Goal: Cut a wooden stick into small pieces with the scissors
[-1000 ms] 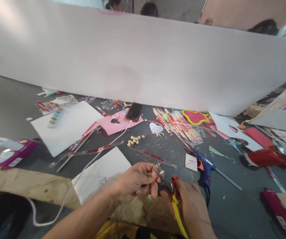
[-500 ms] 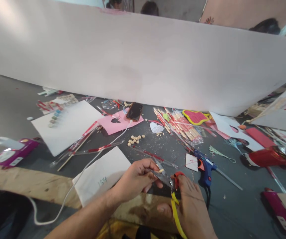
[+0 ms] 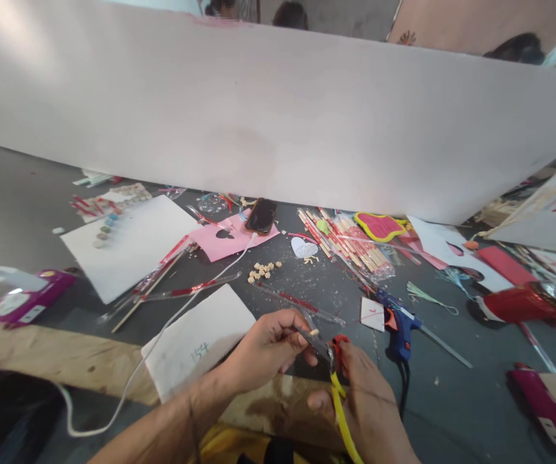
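Note:
My left hand (image 3: 278, 341) is closed, thumb and fingers pinching a small pale stick (image 3: 314, 332); only its tip shows, at the blades, and the rest is hidden by the fingers. My right hand (image 3: 367, 393) grips scissors (image 3: 341, 419) with yellow and red handles, their blades pointing left and reaching the left fingertips. Beyond the hands lies a small heap of pale little blocks (image 3: 263, 272). Farther off, short cut pieces (image 3: 311, 260) lie beside a white paper heart (image 3: 303, 247).
A blue glue gun (image 3: 398, 328) and a white card (image 3: 372, 314) lie right of the hands. Paper marked 154 (image 3: 200, 345) is at left, crossed by a white cable (image 3: 162, 332) running to a phone (image 3: 261, 216). Wrapped sticks (image 3: 355, 245) lie before a tall white board (image 3: 278, 122).
The scissor blades have come closer together around the pale stick. Both hands stay in nearly the same place, and the things on the table have not moved.

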Demonstrator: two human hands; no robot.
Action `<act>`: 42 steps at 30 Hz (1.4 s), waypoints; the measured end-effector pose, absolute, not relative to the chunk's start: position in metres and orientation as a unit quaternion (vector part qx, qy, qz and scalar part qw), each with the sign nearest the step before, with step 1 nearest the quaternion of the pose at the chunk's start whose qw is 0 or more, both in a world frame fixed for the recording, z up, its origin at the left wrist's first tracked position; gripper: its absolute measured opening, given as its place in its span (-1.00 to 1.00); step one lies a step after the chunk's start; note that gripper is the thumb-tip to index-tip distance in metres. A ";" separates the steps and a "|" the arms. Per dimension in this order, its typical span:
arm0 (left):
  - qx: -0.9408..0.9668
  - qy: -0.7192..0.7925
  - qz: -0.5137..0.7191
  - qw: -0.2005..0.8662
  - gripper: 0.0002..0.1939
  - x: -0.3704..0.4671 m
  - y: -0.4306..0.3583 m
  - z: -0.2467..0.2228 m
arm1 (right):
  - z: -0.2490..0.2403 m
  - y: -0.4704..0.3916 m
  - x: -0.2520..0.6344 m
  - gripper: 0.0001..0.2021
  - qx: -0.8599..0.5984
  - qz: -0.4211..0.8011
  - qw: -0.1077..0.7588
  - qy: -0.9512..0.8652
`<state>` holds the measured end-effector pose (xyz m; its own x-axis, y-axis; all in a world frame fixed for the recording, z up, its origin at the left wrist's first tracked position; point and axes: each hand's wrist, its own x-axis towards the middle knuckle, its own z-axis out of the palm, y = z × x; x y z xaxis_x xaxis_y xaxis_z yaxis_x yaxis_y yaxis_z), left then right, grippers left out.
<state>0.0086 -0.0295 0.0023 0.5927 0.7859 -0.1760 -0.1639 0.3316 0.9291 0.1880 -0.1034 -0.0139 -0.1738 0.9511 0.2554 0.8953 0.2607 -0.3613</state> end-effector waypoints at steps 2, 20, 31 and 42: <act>0.493 0.326 0.314 0.743 -0.79 0.009 -0.029 0.003 | -0.016 -0.103 0.188 -0.70 -0.607 0.065 0.222 -0.760; 0.637 0.403 0.320 0.574 -0.90 0.012 -0.034 0.003 | -0.029 -0.100 0.193 -0.78 -0.644 0.033 0.154 -0.749; 0.426 0.344 0.278 0.789 -0.85 0.009 -0.025 -0.003 | -0.020 -0.102 0.187 -0.77 -0.652 0.054 0.162 -0.739; 0.563 0.408 0.256 0.671 -0.82 0.008 -0.029 0.003 | -0.021 -0.101 0.191 -0.72 -0.649 0.078 0.160 -0.740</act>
